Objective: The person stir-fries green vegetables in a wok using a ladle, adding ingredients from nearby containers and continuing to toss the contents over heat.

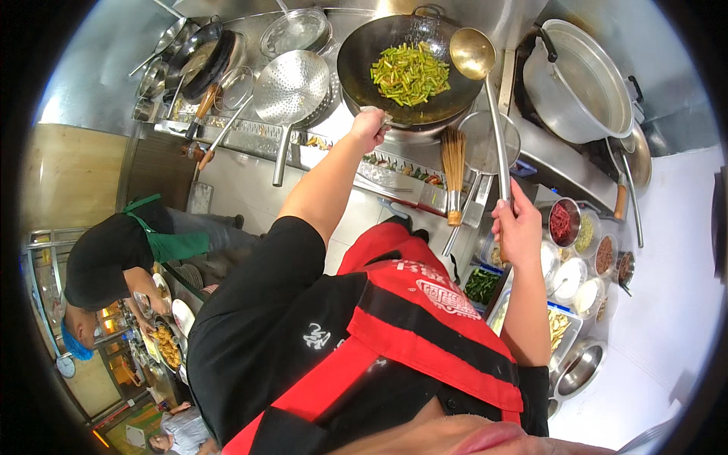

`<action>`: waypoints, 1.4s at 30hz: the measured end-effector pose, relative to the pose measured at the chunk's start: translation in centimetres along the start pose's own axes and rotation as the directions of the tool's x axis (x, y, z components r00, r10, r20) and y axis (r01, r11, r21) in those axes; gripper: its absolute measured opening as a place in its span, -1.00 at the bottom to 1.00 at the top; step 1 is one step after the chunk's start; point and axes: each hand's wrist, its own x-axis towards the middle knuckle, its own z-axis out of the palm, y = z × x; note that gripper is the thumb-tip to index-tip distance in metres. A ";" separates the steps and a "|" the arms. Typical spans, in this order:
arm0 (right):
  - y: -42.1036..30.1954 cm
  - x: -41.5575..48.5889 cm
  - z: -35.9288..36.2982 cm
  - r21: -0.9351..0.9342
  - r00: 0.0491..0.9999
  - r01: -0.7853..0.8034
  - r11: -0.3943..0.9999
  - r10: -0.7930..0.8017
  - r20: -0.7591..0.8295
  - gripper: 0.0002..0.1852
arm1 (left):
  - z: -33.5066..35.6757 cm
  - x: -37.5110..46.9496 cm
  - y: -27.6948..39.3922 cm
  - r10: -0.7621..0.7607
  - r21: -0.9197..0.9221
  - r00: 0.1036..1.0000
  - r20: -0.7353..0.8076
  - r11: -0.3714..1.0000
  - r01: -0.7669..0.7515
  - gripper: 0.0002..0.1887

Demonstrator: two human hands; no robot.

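Note:
Chopped green stalks (410, 74) lie in a large black wok (355, 68) on the stove. My left hand (371, 128) is closed on a folded cloth at the wok's near rim. The handle of a metal ladle (473, 54) is in my right hand (517, 227), and the ladle's bowl hangs over the wok's right rim. Between my hands, a bamboo wok brush (454, 170) rests near a round mesh strainer (493, 142). A perforated metal skimmer (291, 85) lies left of the wok.
A large aluminium pot (574, 85) stands at the right. Bowls of seasonings, one a steel bowl of red pieces (564, 222), sit beside my right arm. More pans (196, 54) are at the far left. A co-worker in a green apron (170, 239) bends over plates behind, on the left.

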 end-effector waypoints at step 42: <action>0.4 7.7 1.2 -0.102 0.992 -0.035 0.994 0.047 0.118 -0.42 | -0.5 -4.7 1.8 0.004 0.289 0.998 0.059 0.957 -0.021 -0.48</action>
